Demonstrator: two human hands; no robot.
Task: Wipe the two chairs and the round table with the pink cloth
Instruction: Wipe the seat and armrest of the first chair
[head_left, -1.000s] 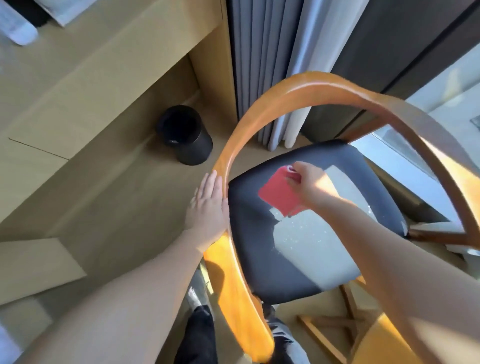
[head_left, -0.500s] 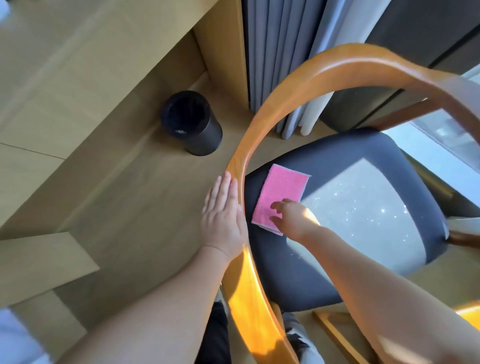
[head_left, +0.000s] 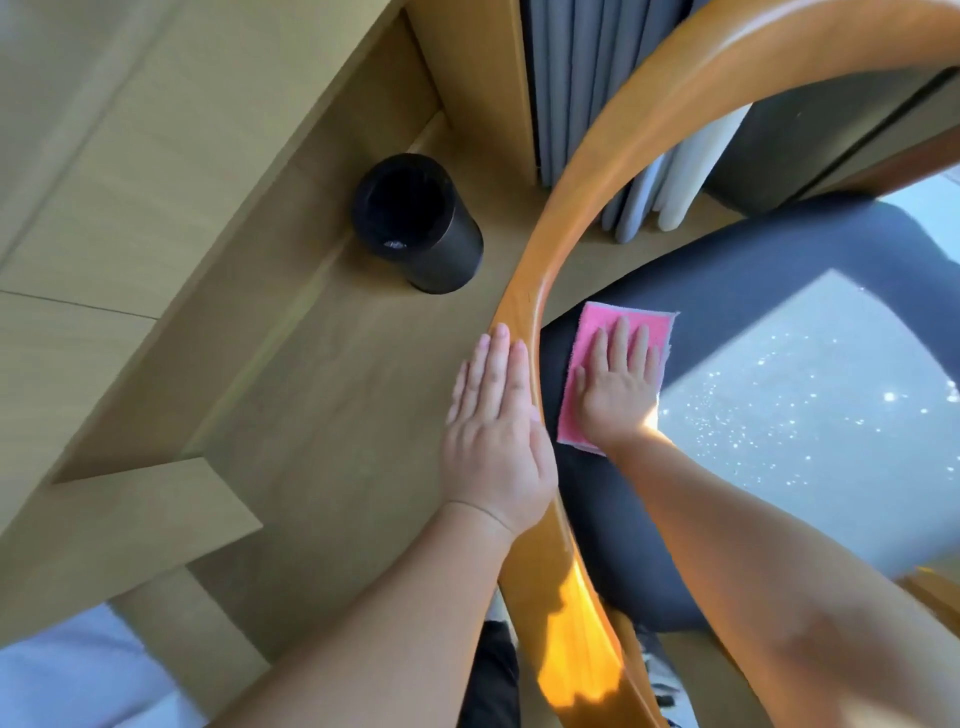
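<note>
The right hand (head_left: 618, 384), fingers now straightened, pressed flat on the pink cloth (head_left: 589, 322) instead of pinching its edge. The cloth lay on the dark seat (head_left: 727, 291) beside the curved rail (head_left: 571, 208), where the left hand (head_left: 493, 426) rested flat. Seat wiping looked just begun.

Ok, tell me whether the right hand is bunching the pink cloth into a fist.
No, the right hand lies flat, fingers straight, pressing the pink cloth spread on the dark chair seat.
</note>
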